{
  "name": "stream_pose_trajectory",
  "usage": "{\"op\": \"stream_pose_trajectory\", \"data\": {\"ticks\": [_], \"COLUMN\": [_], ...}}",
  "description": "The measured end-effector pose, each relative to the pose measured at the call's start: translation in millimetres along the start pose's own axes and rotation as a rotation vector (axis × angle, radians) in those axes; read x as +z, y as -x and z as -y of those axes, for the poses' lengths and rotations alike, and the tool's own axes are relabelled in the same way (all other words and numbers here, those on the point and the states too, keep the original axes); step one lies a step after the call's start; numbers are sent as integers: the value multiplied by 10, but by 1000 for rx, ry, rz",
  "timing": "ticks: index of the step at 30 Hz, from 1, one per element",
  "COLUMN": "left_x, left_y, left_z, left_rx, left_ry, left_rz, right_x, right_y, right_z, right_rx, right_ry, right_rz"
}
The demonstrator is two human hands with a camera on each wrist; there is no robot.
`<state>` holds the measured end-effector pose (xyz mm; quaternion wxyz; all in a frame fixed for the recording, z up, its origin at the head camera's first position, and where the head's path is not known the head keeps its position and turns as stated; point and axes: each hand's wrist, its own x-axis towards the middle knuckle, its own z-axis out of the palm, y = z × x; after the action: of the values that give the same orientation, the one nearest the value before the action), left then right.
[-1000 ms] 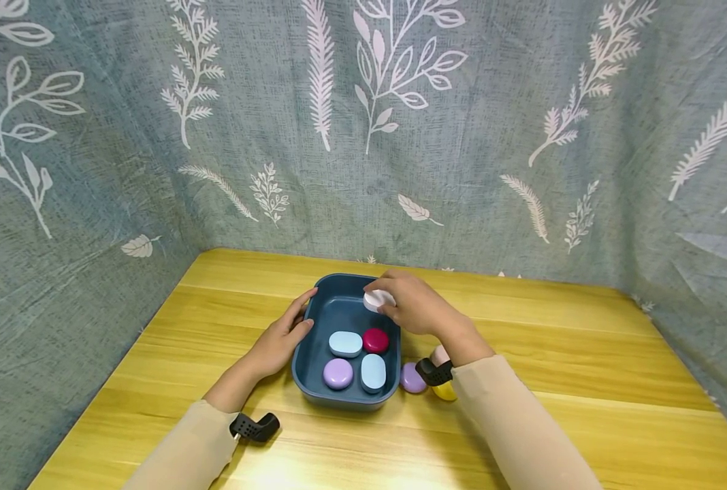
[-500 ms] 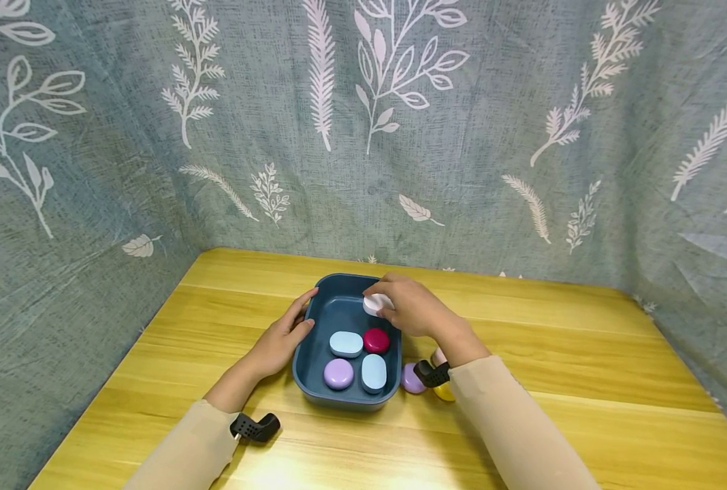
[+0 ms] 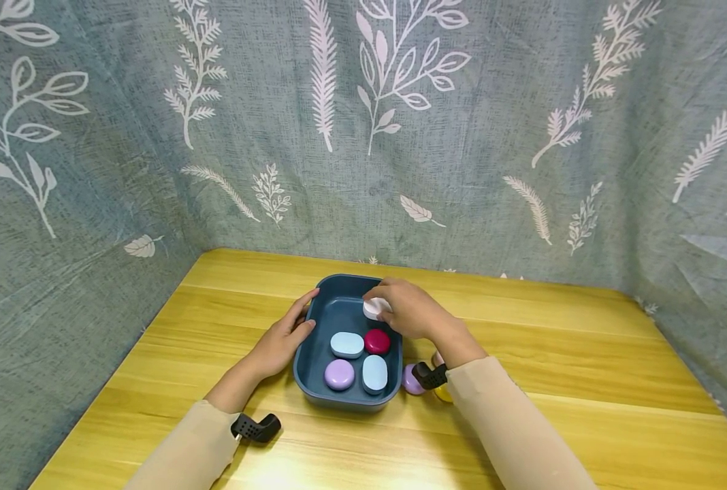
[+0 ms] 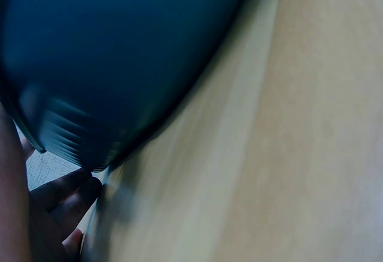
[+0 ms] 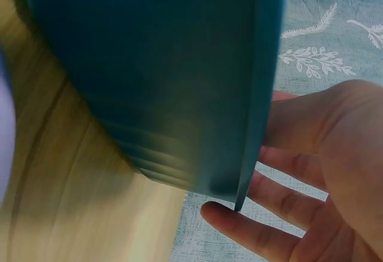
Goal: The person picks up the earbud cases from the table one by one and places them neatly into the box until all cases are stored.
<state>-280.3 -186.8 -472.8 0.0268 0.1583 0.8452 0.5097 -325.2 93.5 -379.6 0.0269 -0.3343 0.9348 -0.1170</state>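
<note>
A dark blue tray (image 3: 337,316) stands on the wooden table (image 3: 553,354). It holds two light blue oval cases (image 3: 346,344) (image 3: 374,373), a crimson case (image 3: 377,341) and a lavender round case (image 3: 340,374). My right hand (image 3: 394,307) reaches over the tray's far right corner and pinches a white case (image 3: 374,308) just inside it. My left hand (image 3: 302,316) lies flat against the tray's left wall, fingers fairly straight. In the left wrist view the tray wall (image 4: 119,52) fills the frame above my fingers (image 4: 57,196). The right wrist view shows the tray wall (image 5: 167,64) and my right hand (image 5: 335,148).
Just right of the tray, partly hidden by my right wrist, lie a lavender case (image 3: 409,380), a yellow case (image 3: 442,394) and a pink one (image 3: 437,356). Leaf-patterned grey cloth (image 3: 363,136) walls in the table at the back and both sides.
My right hand has lowered the white case a little into the tray's far right corner. The left hand and the tray have stayed put.
</note>
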Motion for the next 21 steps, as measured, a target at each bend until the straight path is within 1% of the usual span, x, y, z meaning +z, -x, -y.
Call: {"op": "stream_pose_trajectory", "data": {"ticks": [13, 21], "left_x": [9, -1], "left_y": [-9, 0], "left_z": [25, 7], "left_rx": [5, 4], "left_ry": [-9, -12], "left_rz": [-1, 0], "right_x": [65, 78], "right_y": [-24, -37], "right_z": [-24, -24], "right_rx": [22, 32], "right_ry": [-19, -7], "right_rz": [32, 43]}}
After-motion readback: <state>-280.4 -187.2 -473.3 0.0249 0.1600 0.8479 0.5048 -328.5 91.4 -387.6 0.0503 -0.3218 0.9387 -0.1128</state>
